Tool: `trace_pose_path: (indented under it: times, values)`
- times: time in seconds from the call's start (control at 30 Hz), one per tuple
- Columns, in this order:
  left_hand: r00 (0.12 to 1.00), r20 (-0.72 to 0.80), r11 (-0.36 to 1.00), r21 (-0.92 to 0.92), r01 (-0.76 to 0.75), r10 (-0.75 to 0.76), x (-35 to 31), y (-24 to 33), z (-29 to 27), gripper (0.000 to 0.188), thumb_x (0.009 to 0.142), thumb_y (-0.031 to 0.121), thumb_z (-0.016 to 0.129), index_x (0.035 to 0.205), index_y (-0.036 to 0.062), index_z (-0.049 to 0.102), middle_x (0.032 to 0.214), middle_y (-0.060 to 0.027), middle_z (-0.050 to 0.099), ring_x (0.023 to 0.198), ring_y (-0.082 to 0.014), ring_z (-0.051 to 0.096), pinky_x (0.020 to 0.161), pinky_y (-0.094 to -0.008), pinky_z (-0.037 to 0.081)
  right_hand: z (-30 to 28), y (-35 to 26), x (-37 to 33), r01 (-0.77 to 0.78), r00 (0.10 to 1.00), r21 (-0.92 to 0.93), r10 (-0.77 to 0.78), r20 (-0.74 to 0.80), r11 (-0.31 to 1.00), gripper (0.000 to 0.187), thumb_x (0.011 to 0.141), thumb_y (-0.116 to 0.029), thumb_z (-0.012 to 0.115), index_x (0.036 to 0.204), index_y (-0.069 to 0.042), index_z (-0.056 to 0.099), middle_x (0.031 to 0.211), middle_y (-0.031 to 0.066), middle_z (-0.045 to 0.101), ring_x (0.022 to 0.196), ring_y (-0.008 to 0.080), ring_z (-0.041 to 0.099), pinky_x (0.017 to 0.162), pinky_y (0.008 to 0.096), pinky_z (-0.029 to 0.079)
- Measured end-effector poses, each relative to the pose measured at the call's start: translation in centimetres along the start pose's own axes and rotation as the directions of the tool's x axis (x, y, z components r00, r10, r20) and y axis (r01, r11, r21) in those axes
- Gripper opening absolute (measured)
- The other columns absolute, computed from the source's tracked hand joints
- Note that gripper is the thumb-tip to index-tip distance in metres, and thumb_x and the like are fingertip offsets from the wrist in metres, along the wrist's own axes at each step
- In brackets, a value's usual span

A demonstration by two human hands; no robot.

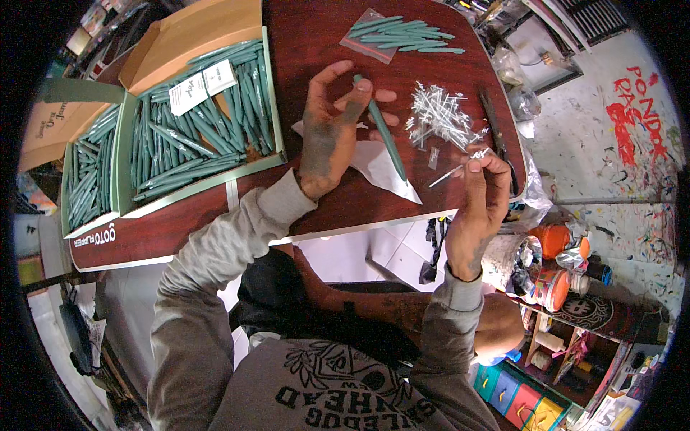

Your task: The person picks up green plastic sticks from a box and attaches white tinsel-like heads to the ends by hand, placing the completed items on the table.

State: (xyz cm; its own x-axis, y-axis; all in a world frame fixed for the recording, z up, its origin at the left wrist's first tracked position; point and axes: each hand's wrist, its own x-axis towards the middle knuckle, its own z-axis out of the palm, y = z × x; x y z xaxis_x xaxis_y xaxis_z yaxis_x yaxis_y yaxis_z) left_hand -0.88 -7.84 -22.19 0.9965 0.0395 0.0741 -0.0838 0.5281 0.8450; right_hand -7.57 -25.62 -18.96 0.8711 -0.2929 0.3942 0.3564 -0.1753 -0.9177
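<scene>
My left hand [329, 136] is raised over the dark red table, pinching a slim green pen [389, 140] between thumb and fingers. The pen slants, its tapered tip pointing down toward me above a torn piece of white paper [379, 164]. In my right hand [476, 208], near the table's front right edge, thumb and fingertips close on a thin white stick [445, 177] that looks like a pen refill. Just beyond that hand lies a loose pile of similar white sticks [440, 113]. A small clear plastic piece [433, 157] rests beside the pile.
An open cardboard box [275, 108] full of green pens stands at left, a white card [203, 87] on top. More green pens [410, 33] lie on a clear zip bag [363, 47] at the far side. Dark rods [493, 122] line the right edge; paint tubs [550, 287] stand below.
</scene>
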Motion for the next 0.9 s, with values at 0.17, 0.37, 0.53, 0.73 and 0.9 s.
trace_pose_path:
  times: [0.17, 0.37, 0.53, 0.73, 0.9]
  values:
    - [0.989, -0.052, 0.990, -0.012, 0.139, -0.139, -0.1, 0.7, -0.3, 0.052, 0.098, 0.041, 0.057, 0.137, 0.0117, 0.040, 0.116, -0.0111, 0.067, 0.089, -0.0208, 0.067, 0.075, -0.0374, 0.057, 1.0, -0.3, -0.6, 0.126, 0.979, -0.231, -0.159, -0.129, 0.965, 0.013, 0.097, -0.013, 0.061, 0.105, -0.003, 0.057, 0.090, 0.0012, 0.056, 0.077, 0.0073, 0.045, 0.070, 0.0212, 0.038]
    - [0.972, -0.019, 0.957, -0.179, 0.228, -0.235, -1.7, -0.1, 0.8, 0.056, 0.098, 0.039, 0.057, 0.142, 0.0144, 0.033, 0.119, -0.0129, 0.064, 0.093, -0.0232, 0.067, 0.076, -0.0377, 0.056, 2.2, -0.7, -1.8, 0.061, 0.993, -0.206, -0.081, -0.089, 0.977, 0.018, 0.098, -0.016, 0.061, 0.107, -0.002, 0.055, 0.084, 0.0002, 0.057, 0.066, 0.0038, 0.047, 0.062, 0.0176, 0.038]
    - [0.922, 0.065, 0.907, -0.163, 0.388, -0.382, -3.7, -0.6, 1.4, 0.056, 0.098, 0.040, 0.055, 0.144, 0.0181, 0.032, 0.121, -0.0106, 0.062, 0.091, -0.0219, 0.065, 0.077, -0.0362, 0.055, 2.9, 0.0, -2.8, 0.155, 0.977, -0.181, -0.178, -0.116, 0.971, 0.018, 0.098, -0.013, 0.060, 0.109, -0.002, 0.052, 0.081, 0.0007, 0.058, 0.063, 0.0019, 0.046, 0.058, 0.0167, 0.036]
    - [0.938, 0.155, 0.914, -0.223, 0.339, -0.310, -2.5, -0.4, 0.8, 0.052, 0.098, 0.035, 0.059, 0.139, 0.0112, 0.038, 0.118, -0.0128, 0.065, 0.087, -0.0194, 0.068, 0.070, -0.0343, 0.059, 2.4, 1.2, -2.6, 0.287, 0.904, -0.146, -0.318, -0.287, 0.947, 0.019, 0.096, -0.009, 0.062, 0.109, -0.001, 0.052, 0.076, 0.0029, 0.055, 0.060, 0.0047, 0.046, 0.052, 0.0192, 0.035]
    - [0.974, 0.140, 0.982, -0.041, 0.185, -0.177, 1.2, 3.4, -0.3, 0.047, 0.098, 0.038, 0.059, 0.134, 0.0097, 0.048, 0.114, -0.0081, 0.066, 0.076, -0.0137, 0.063, 0.065, -0.0299, 0.056, 0.0, -1.0, 0.3, 0.265, 0.872, -0.005, -0.242, -0.425, 0.964, 0.014, 0.098, -0.014, 0.059, 0.104, -0.006, 0.050, 0.064, -0.0021, 0.049, 0.051, 0.0032, 0.037, 0.044, 0.0207, 0.026]
